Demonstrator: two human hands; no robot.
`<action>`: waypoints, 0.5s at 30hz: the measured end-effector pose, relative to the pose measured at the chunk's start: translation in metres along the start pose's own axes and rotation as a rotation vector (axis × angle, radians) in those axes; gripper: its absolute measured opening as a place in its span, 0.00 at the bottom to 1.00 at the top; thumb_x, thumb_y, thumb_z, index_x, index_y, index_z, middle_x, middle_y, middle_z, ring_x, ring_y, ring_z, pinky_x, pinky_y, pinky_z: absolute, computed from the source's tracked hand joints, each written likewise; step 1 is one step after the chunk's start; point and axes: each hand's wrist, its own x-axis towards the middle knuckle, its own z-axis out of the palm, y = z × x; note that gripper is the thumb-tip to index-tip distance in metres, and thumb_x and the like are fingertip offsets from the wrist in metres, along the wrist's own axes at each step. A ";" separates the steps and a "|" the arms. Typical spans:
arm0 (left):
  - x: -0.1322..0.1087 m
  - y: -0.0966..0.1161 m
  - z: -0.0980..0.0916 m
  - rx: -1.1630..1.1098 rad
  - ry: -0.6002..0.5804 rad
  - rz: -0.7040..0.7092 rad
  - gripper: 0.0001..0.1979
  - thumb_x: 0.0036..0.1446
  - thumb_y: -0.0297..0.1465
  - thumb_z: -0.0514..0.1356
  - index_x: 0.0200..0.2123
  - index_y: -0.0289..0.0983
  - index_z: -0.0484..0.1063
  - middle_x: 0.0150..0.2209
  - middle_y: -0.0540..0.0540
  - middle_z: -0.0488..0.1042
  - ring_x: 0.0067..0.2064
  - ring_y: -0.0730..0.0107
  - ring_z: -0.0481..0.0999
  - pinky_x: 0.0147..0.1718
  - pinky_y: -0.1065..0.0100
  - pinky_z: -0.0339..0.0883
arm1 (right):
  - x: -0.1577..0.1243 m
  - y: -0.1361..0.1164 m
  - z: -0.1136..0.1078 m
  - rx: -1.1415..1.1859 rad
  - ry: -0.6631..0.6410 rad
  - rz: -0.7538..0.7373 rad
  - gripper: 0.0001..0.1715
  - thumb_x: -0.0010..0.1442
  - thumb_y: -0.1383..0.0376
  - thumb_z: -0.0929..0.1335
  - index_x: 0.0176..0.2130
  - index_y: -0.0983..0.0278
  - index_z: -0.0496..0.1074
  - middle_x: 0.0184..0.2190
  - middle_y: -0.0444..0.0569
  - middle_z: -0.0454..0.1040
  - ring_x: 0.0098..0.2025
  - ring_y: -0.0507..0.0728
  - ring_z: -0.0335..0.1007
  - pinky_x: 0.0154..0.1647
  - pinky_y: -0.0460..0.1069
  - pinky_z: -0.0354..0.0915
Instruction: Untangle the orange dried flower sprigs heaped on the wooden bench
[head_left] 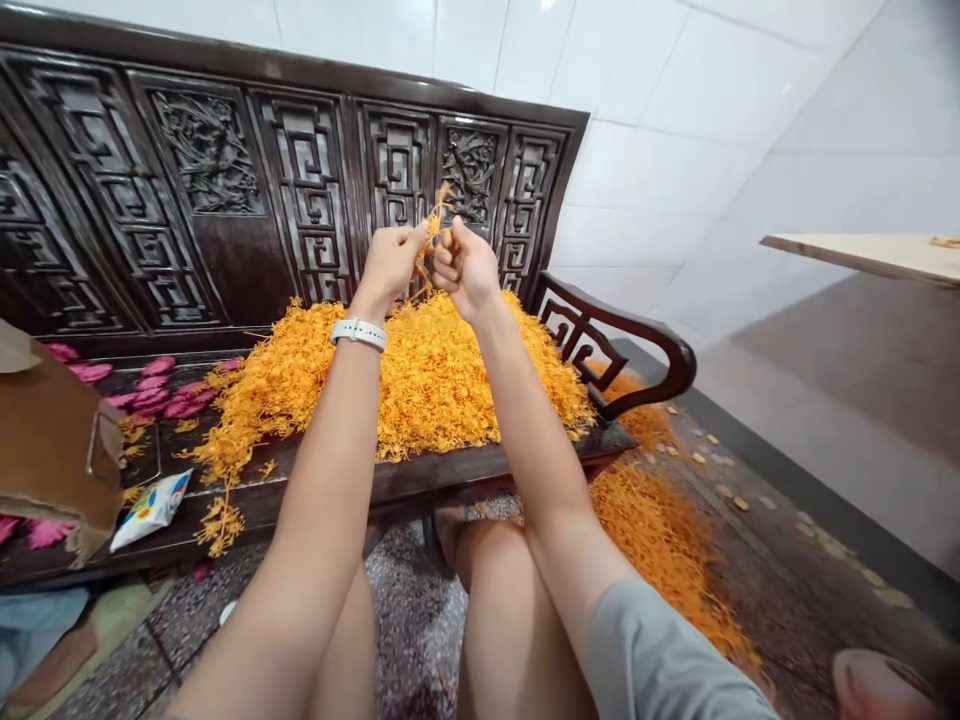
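Observation:
Both my hands are raised close together above a big heap of orange stringy pieces on a dark carved wooden bench. My left hand, with a pale watch band on the wrist, pinches a frayed orange stringy piece between thumb and fingers. Loose strands of it stick up and hang down between the hands. My right hand is beside it with fingers curled in and thumb up, touching the same strands; what lies inside its fingers is mostly hidden.
The bench's armrest stands at the right. Pink flower-like pieces, a cardboard box and a small white packet are on the left. More orange strands cover the floor at right. A board juts in at far right.

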 end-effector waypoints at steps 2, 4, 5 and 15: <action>0.003 -0.013 -0.008 0.009 0.085 -0.012 0.26 0.71 0.50 0.57 0.24 0.41 0.65 0.22 0.50 0.67 0.31 0.68 0.74 0.34 0.66 0.66 | -0.002 0.000 -0.006 -0.233 -0.036 -0.041 0.30 0.67 0.40 0.68 0.30 0.59 0.60 0.21 0.37 0.55 0.22 0.49 0.45 0.23 0.46 0.49; 0.007 -0.023 -0.017 0.045 0.180 0.017 0.26 0.70 0.49 0.57 0.24 0.41 0.63 0.23 0.49 0.67 0.33 0.66 0.74 0.35 0.66 0.66 | -0.006 0.000 -0.006 -0.509 -0.060 -0.142 0.26 0.69 0.46 0.70 0.29 0.60 0.61 0.22 0.39 0.56 0.25 0.50 0.50 0.26 0.46 0.53; 0.009 -0.027 -0.021 0.071 0.213 0.040 0.25 0.70 0.48 0.58 0.24 0.41 0.63 0.24 0.49 0.67 0.34 0.66 0.75 0.36 0.65 0.66 | -0.009 0.000 -0.002 -0.637 -0.073 -0.201 0.25 0.69 0.50 0.70 0.28 0.60 0.61 0.22 0.40 0.56 0.26 0.51 0.53 0.27 0.46 0.55; -0.018 -0.117 -0.082 0.274 0.514 -0.169 0.20 0.73 0.33 0.53 0.25 0.42 0.60 0.27 0.48 0.70 0.34 0.67 0.70 0.36 0.64 0.57 | -0.074 -0.081 0.066 -0.391 0.107 -0.886 0.22 0.72 0.60 0.64 0.27 0.57 0.73 0.25 0.41 0.64 0.23 0.47 0.56 0.23 0.50 0.54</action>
